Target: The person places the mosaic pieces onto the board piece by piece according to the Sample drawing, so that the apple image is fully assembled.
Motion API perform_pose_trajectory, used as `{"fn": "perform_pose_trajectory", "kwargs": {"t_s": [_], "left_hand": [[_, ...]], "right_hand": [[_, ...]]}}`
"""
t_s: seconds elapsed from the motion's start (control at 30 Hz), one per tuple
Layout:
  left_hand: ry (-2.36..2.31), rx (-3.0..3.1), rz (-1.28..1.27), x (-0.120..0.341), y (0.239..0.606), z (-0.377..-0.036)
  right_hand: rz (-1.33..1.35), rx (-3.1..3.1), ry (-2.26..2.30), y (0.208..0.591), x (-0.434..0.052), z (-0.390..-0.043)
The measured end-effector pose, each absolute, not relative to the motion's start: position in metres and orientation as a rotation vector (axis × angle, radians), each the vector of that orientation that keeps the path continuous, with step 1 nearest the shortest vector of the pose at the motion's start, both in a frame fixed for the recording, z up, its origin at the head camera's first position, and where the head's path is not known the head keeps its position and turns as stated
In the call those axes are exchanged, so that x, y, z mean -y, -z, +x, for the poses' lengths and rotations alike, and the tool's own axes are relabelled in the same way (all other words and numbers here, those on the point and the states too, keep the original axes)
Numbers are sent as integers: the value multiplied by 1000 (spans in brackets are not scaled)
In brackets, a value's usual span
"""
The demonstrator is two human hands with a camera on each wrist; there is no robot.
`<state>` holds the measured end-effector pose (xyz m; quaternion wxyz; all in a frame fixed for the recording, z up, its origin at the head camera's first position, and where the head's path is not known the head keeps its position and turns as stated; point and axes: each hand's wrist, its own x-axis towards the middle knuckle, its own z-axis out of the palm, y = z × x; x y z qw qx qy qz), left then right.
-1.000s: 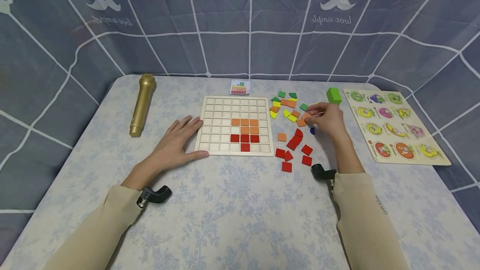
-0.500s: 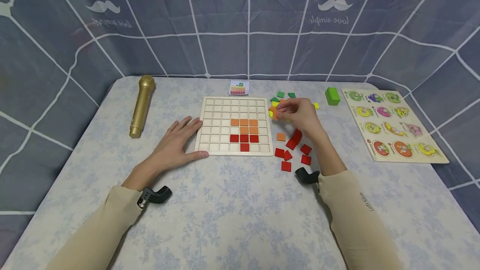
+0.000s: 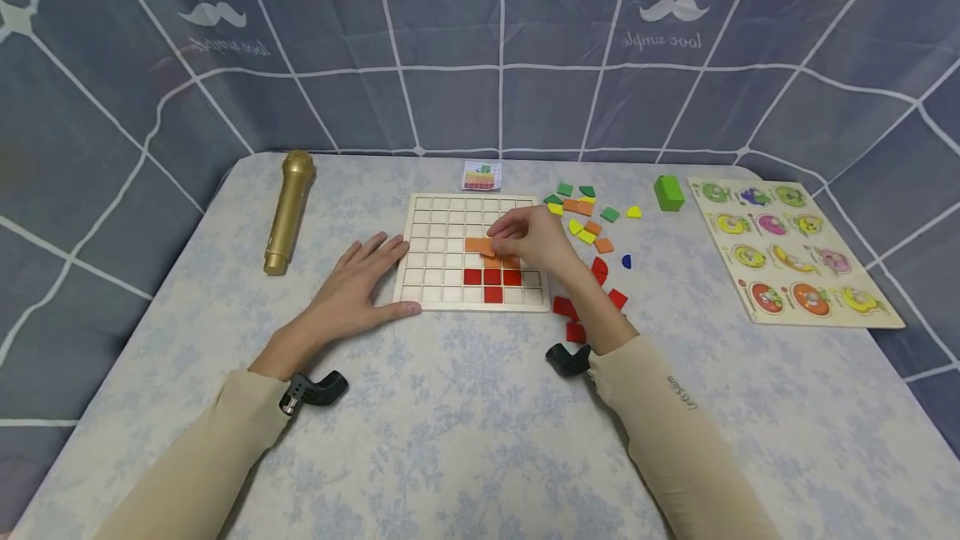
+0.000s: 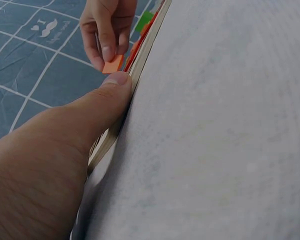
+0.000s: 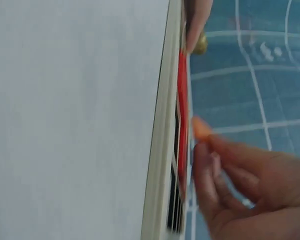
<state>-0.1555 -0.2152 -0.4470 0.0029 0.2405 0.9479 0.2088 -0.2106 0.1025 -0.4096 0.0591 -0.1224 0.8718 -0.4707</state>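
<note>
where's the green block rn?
Head view: the green block stands at the far right of the table, between the loose coloured tiles on its left and the fruit puzzle board on its right, away from both hands.

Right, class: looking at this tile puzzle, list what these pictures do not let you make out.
- Head view: the right hand covers part of the grid board, so the cell under the orange tile is hidden.
- Head view: the pattern card is too small to read.
- Right wrist view: blurred; the fingertips are smeared.
</note>
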Motion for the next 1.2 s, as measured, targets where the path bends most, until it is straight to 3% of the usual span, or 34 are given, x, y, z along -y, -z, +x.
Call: {"fn": "perform_pose_trajectory", "kwargs": {"t_s": [0.53,1.2], "left_hand": [[-636,-2969,779,216,448,-159],[-628,-2972,760,216,448,-157]], "right_hand": [[-693,-2735,1199,422,-83,-200],[-627,-2755,1329,418,-96,-207]]}}
